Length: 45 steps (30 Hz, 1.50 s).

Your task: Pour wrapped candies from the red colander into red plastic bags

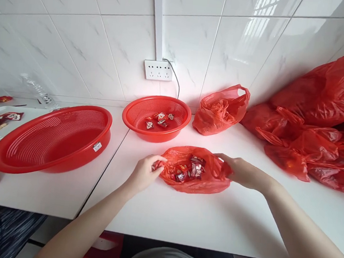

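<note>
White tiled wall (121,52) w/ pwr strip (158,70) behind white tables (152,211).

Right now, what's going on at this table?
A person holds a red plastic bag open, left hand on one side of its mouth, right hand on the other. Small wrapped packets lie inside. Behind it, a red basket holds a few more packets. A larger red basket stands to the left, and filled red bags are piled to the right.
</note>
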Motion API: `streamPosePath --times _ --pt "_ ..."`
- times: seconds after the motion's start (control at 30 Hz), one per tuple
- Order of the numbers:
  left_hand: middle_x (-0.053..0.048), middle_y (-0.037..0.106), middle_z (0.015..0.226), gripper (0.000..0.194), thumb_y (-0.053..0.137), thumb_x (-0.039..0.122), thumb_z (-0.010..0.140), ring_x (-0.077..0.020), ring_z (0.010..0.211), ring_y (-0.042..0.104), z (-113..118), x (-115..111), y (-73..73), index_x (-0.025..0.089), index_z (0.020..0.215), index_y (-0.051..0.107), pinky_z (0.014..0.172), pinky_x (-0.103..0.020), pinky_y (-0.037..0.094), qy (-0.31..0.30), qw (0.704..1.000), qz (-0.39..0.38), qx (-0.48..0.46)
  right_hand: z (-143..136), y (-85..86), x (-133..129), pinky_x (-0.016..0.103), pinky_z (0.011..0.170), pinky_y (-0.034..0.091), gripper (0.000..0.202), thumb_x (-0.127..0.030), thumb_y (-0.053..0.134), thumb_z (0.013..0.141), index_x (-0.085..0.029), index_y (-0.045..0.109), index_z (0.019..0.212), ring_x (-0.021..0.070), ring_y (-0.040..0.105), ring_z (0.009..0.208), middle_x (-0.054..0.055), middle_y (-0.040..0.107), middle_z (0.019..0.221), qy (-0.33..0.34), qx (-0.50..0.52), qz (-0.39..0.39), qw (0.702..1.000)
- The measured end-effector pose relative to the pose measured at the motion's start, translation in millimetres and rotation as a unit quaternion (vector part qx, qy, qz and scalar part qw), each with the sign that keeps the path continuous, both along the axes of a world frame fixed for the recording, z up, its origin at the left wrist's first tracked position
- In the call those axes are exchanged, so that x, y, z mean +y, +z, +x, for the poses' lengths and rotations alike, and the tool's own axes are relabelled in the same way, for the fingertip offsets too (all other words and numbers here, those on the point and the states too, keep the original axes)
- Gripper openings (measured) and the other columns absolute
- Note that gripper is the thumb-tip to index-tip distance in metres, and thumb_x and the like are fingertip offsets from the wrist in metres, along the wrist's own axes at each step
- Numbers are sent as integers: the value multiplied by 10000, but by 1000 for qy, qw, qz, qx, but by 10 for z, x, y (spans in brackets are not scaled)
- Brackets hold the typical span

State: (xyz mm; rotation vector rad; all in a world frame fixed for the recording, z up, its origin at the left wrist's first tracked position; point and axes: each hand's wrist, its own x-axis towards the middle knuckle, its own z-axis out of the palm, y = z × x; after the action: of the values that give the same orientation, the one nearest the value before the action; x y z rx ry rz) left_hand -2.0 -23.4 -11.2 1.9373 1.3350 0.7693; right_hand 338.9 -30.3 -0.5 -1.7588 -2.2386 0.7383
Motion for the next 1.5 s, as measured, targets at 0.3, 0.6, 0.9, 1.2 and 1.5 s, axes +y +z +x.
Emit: streamPosePath --times 0.3,0.6,0.9,1.2,1.5 --pt "27 535 653 227 604 326 785 -124 581 491 -207 342 808 246 973 702 606 -259 414 129 977 150 82 -115 630 242 271 655 498 262 -271 475 841 -183 716 898 151 620 730 42 689 848 -180 336 182 906" --pt "-18 698 760 237 710 381 738 -202 791 666 -79 545 1374 223 861 583 757 -341 506 81 948 143 -272 -410 978 400 279 726 504 129 -156 567 778 -210 634 874 119 602 710 -8 598 741 -139 578 342 728" --pt "-21 723 835 353 750 274 720 -228 936 671 43 486 1415 251 1045 614 883 -384 489 -1 913 215 -345 -708 1056 318 366 796 551 109 -206 559 861 -249 604 951 179 662 852 32 634 910 -105 450 501 732" --pt "-66 557 1293 684 718 454 737 -275 1236 500 -271 438 1396 301 1352 461 1041 -452 397 94 957 263 78 -675 1024 250 359 792 545 132 -250 615 857 -268 635 986 190 668 881 8 693 954 -105 286 452 838" --pt "-6 591 1324 555 716 495 718 -267 1162 583 -198 546 1303 331 1233 594 921 -359 501 -75 981 68 163 -390 969 283 403 721 551 643 -547 670 776 -234 505 1313 292 665 921 109 653 1165 -86 149 348 922"
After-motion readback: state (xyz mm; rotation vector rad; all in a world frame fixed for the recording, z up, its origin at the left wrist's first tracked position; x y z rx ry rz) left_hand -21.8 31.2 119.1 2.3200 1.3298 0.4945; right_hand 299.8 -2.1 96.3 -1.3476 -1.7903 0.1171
